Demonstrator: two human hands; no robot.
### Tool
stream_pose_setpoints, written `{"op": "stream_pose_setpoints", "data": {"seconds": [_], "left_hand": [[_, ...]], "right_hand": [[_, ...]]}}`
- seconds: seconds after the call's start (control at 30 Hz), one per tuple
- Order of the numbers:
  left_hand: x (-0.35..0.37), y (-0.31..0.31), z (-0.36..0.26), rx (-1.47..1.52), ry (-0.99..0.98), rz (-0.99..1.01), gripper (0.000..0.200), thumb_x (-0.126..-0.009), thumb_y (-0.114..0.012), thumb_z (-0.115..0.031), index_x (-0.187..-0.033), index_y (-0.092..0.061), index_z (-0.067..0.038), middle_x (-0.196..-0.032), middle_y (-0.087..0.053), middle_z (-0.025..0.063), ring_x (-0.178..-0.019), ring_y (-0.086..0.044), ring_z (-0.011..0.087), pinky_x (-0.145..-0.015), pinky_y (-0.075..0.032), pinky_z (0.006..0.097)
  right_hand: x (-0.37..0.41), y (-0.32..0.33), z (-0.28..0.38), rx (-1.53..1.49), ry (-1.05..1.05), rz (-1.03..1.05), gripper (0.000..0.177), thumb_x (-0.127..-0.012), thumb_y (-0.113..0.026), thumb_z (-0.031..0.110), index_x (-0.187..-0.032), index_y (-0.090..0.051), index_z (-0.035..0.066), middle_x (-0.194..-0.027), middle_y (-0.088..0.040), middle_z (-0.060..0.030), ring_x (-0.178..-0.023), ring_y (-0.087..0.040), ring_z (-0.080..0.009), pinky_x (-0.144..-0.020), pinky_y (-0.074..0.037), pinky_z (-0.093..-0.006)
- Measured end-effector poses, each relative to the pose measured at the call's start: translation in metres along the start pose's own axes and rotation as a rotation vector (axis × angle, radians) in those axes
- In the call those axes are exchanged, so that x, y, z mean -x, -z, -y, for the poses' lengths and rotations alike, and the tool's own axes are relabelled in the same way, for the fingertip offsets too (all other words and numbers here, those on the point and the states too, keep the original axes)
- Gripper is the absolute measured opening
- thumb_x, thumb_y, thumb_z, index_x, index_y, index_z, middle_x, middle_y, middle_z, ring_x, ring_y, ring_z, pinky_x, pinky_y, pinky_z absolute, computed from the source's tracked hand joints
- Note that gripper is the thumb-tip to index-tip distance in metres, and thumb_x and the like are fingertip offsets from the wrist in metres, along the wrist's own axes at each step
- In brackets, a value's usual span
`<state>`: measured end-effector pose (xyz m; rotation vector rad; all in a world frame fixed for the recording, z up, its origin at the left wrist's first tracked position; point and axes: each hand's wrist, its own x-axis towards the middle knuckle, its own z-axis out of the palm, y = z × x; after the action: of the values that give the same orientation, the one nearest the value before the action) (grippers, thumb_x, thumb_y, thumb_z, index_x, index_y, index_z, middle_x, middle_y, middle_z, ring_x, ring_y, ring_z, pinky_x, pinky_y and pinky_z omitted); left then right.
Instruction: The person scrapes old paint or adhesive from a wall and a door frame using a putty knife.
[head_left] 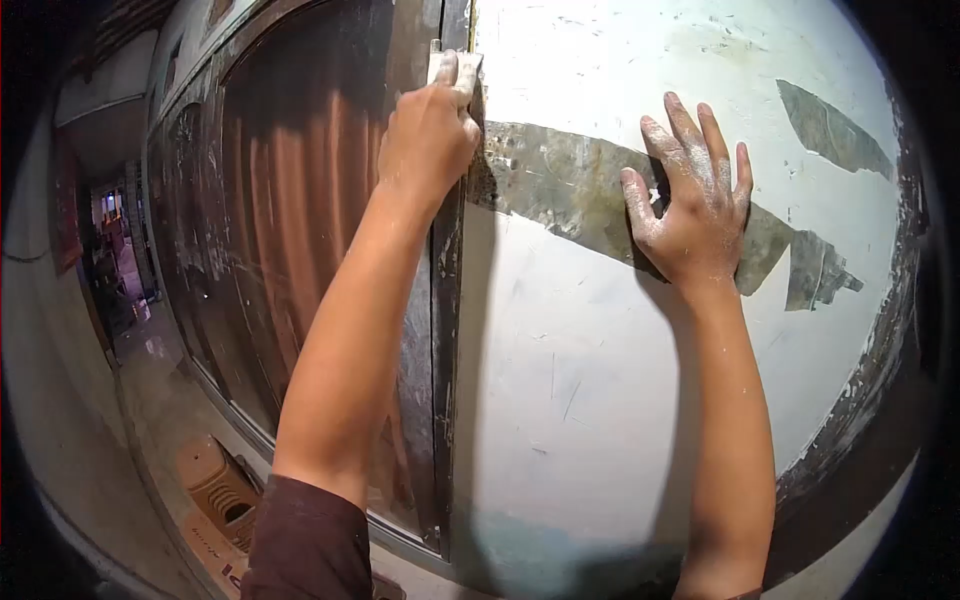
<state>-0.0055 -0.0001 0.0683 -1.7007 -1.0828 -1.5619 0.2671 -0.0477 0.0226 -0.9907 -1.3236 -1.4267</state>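
One grips, one braces

The left hand (428, 135) reaches up to where the dark frame (448, 330) meets the white wall (590, 350); its grip is closed on a small pale piece (468, 66), partly covered by the fingers, whose exact kind I cannot tell; the piece sits at the frame's edge, above the left end of the grey band (560, 185). The right hand (695, 200) lies spread over that band, fingers apart and dusted white; its grip is slack, with nothing in it.

To do this well, I would hold the pale piece flat and in line with the frame, pressing lightly and evenly from the fingers; let the right palm take the lean, so the left wrist is free; go gently beside the rough patch (492, 160), where an edge might snag; short movements look safer than long ones with arms raised.
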Motion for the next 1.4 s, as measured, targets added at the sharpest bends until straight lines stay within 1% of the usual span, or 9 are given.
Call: {"op": "stream_pose_setpoints", "data": {"seconds": [0.07,0.2,0.23,0.33,0.67,0.8,0.93,1.27,1.4], "left_hand": [[-0.009,-0.001,0.003,-0.013,0.051,-0.012,0.031,-0.086,-0.065,-0.012,-0.114,-0.078,-0.01,-0.121,-0.072,0.0199,-0.109,-0.069,0.0426,-0.097,-0.056,0.0513],[-0.007,-0.003,0.008,-0.03,-0.002,-0.014,0.032,-0.085,-0.067,-0.012,-0.116,-0.079,-0.012,-0.116,-0.074,0.0199,-0.108,-0.07,0.0423,-0.095,-0.057,0.0518],[-0.011,-0.005,0.008,-0.019,-0.027,-0.072,0.032,-0.085,-0.068,-0.012,-0.114,-0.079,-0.013,-0.115,-0.074,0.0202,-0.107,-0.07,0.0428,-0.094,-0.057,0.0525],[-0.026,0.001,0.004,-0.057,0.016,0.01,0.03,-0.085,-0.07,-0.015,-0.114,-0.079,-0.012,-0.117,-0.074,0.0198,-0.107,-0.071,0.0427,-0.094,-0.057,0.0524],[-0.037,0.004,0.001,-0.016,0.058,0.013,0.038,-0.083,-0.073,-0.015,-0.121,-0.078,-0.012,-0.117,-0.074,0.022,-0.111,-0.07,0.0433,-0.098,-0.057,0.0521],[-0.043,0.005,0.001,-0.068,0.017,0.007,0.037,-0.084,-0.073,-0.017,-0.121,-0.078,-0.014,-0.12,-0.073,0.0215,-0.112,-0.069,0.0431,-0.097,-0.057,0.0526],[-0.052,0.007,0.002,-0.054,0.059,0.027,0.036,-0.084,-0.073,-0.017,-0.119,-0.078,-0.014,-0.119,-0.073,0.021,-0.112,-0.069,0.0428,-0.099,-0.056,0.0517],[-0.072,0.011,0.0,-0.078,0.014,-0.028,0.038,-0.081,-0.069,-0.014,-0.118,-0.08,-0.014,-0.114,-0.075,0.021,-0.106,-0.072,0.0409,-0.094,-0.059,0.0497],[-0.068,0.01,0.006,-0.027,-0.067,-0.035,0.036,-0.081,-0.068,-0.012,-0.115,-0.08,-0.012,-0.113,-0.074,0.0241,-0.105,-0.071,0.0422,-0.096,-0.057,0.048]], "right_hand": [[0.0,-0.003,-0.001,-0.032,0.013,-0.037,0.046,-0.091,-0.069,0.04,-0.136,-0.066,0.029,-0.16,-0.049,0.0051,-0.153,-0.035,-0.0202,-0.128,-0.018,-0.0568],[0.0,0.0,0.001,-0.04,0.006,-0.02,0.047,-0.091,-0.068,0.04,-0.136,-0.066,0.027,-0.16,-0.049,0.0044,-0.154,-0.035,-0.0202,-0.128,-0.017,-0.0566],[-0.002,0.002,0.002,-0.038,0.005,-0.021,0.047,-0.091,-0.068,0.04,-0.136,-0.066,0.027,-0.16,-0.049,0.004,-0.154,-0.035,-0.0206,-0.128,-0.017,-0.0569],[-0.002,0.0,0.001,-0.039,0.014,-0.017,0.048,-0.09,-0.069,0.04,-0.136,-0.066,0.026,-0.16,-0.049,0.0036,-0.154,-0.035,-0.0218,-0.127,-0.016,-0.0571],[-0.001,0.003,0.001,-0.076,0.014,-0.008,0.046,-0.09,-0.07,0.039,-0.133,-0.067,0.025,-0.16,-0.048,0.003,-0.154,-0.034,-0.0223,-0.127,-0.019,-0.0583],[0.0,0.004,0.0,-0.071,0.013,0.022,0.051,-0.09,-0.073,0.036,-0.139,-0.064,0.026,-0.162,-0.047,0.0031,-0.155,-0.033,-0.0244,-0.128,-0.017,-0.0562],[0.0,0.005,0.001,-0.072,0.01,0.031,0.051,-0.089,-0.073,0.037,-0.139,-0.065,0.025,-0.163,-0.046,0.0028,-0.155,-0.033,-0.0241,-0.128,-0.016,-0.056],[0.0,0.005,0.001,-0.066,0.006,0.036,0.05,-0.09,-0.072,0.037,-0.138,-0.065,0.027,-0.163,-0.046,0.0041,-0.155,-0.034,-0.0239,-0.128,-0.017,-0.0556],[-0.001,0.006,0.0,-0.078,0.009,0.024,0.049,-0.09,-0.072,0.037,-0.137,-0.066,0.026,-0.162,-0.047,0.0039,-0.155,-0.034,-0.0237,-0.128,-0.017,-0.0557]]}}
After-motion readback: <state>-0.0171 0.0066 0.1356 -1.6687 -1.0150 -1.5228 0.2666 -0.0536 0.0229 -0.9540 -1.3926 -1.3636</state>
